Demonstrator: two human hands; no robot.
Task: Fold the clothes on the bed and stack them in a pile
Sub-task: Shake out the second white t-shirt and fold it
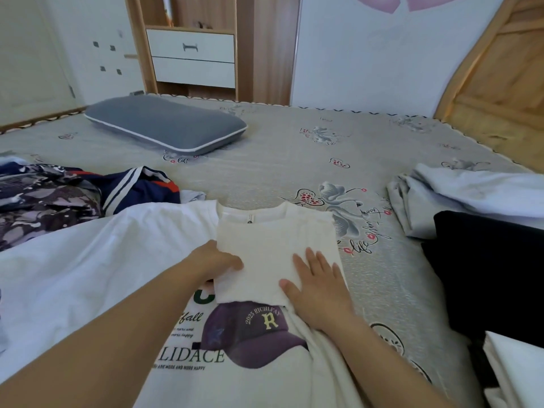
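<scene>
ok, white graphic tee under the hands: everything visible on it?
The white graphic tee lies front up on the bed, looks like soft cotton. Its print shows a purple cap with an "R" plus green and black lettering. The right side, sleeve included, is folded inward over the chest, hiding part of the print. Neck label visible at the collar. The right hand presses flat on the fold; the left hand touches the fold's left edge. The bottom hem is out of frame.

**Both bare hands low and forward**

The person's bare left hand (216,260) reaches forward, its fingertips tucked out of sight. The bare right hand (319,285) lies flat, palm down, fingers spread. Both forearms extend from below.
</scene>
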